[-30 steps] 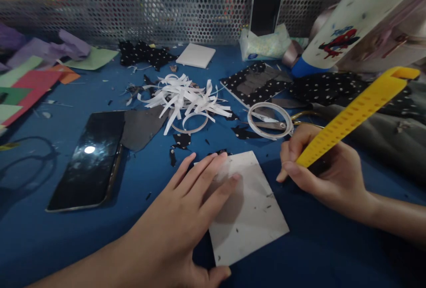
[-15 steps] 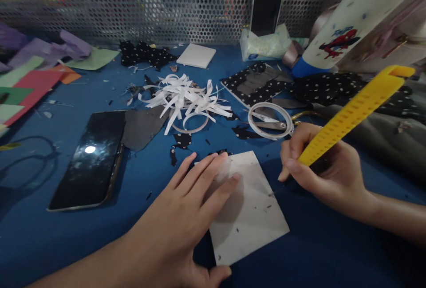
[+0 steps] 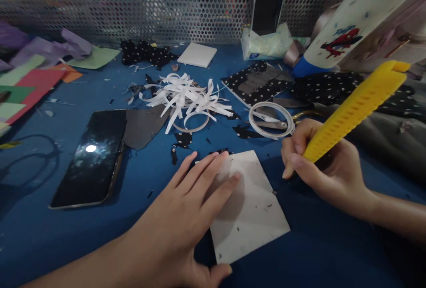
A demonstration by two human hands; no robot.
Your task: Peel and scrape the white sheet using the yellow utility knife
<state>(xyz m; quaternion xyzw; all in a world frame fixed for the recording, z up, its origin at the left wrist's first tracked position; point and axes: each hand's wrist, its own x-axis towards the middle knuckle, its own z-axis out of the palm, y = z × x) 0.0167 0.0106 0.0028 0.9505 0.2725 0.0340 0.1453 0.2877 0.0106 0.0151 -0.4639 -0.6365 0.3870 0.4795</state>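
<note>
My left hand (image 3: pixel 181 217) lies flat with fingers stretched out on the left part of a white card (image 3: pixel 253 217) on the blue table, pressing it down. My right hand (image 3: pixel 319 168) is closed round a yellow utility knife (image 3: pixel 356 108), gripped like a pen, its tip down by the card's right edge. The blade itself is hidden behind my fingers.
A black phone (image 3: pixel 89 159) lies left of the card beside a grey scrap (image 3: pixel 143 126). Behind are white paper strips (image 3: pixel 186 97), a tape ring (image 3: pixel 271 119), dotted black fabric (image 3: pixel 259 81), a white pad (image 3: pixel 196 55), coloured papers (image 3: pixel 29 79) and a bottle (image 3: pixel 349 17).
My right hand with the yellow knife has drawn slightly right and down along the card's right edge. My left hand and the card stay put.
</note>
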